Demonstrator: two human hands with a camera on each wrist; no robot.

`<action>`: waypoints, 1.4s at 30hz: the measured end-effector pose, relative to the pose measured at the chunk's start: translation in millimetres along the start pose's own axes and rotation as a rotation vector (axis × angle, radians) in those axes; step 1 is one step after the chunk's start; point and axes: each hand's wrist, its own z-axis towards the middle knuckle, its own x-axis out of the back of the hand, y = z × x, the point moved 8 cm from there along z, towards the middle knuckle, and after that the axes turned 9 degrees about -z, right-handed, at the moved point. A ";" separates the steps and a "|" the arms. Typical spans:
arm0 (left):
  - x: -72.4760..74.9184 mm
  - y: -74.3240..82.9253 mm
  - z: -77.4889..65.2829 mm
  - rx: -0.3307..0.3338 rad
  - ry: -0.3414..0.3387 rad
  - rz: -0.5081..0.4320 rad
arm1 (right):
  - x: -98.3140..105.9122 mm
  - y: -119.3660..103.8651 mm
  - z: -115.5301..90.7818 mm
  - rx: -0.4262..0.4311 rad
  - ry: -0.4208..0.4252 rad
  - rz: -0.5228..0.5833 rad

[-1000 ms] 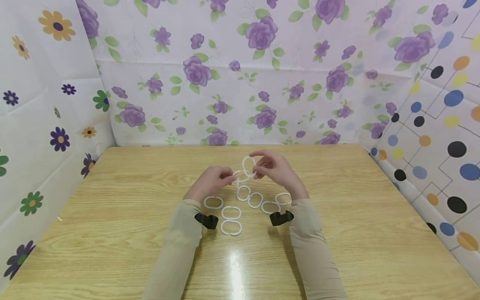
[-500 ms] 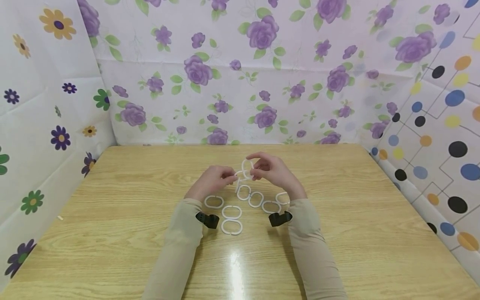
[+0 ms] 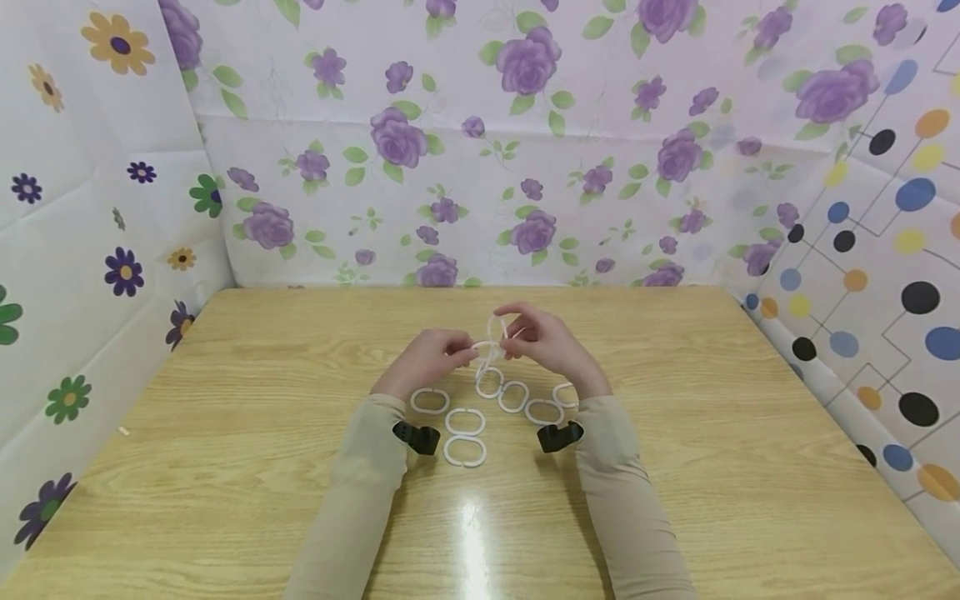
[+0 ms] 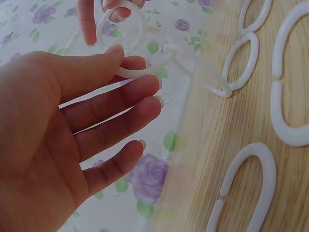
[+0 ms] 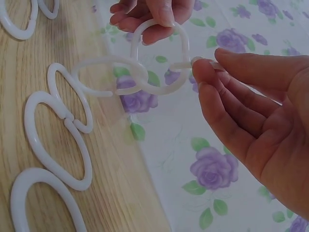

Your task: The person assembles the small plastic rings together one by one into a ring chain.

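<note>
One camera sits on my head, farthest of the three from my hands; it looks forward and down over my left hand [image 3: 422, 363] and right hand [image 3: 553, 343], with the table [image 3: 187, 458] around them and the flowered cloth [image 3: 465, 179] beyond. My left wrist camera [image 3: 423, 439] looks from close by along that hand, past it to the other's fingers. My right wrist camera [image 3: 555, 438] faces across from the other side, just as near. Both close views share the white ring [image 5: 164, 90] between my hands; the head view shows it small.
</note>
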 end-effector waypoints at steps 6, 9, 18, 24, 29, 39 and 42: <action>6.0 -7.0 -4.1 0.032 0.020 -0.042 | 2.0 0.0 0.4 -0.027 0.017 0.036; 8.7 -10.4 -6.5 0.044 0.020 -0.062 | 1.6 0.8 0.4 -0.037 0.018 0.056; 10.3 -10.5 -9.4 0.006 0.007 -0.049 | 2.3 -0.3 -0.2 -0.028 0.054 0.074; 7.5 -10.5 -11.2 0.007 -0.009 -0.039 | -2.2 -3.1 -0.6 0.001 0.056 0.065; 6.9 -10.3 -10.5 0.034 0.005 -0.059 | -4.9 -3.9 -0.3 0.017 0.049 0.095; 12.3 2.9 -4.4 -0.050 0.066 -0.077 | -18.6 -15.7 4.8 0.068 -0.034 0.174; 14.6 3.7 -4.3 -0.056 0.089 -0.091 | -24.4 -17.7 5.7 0.065 -0.068 0.174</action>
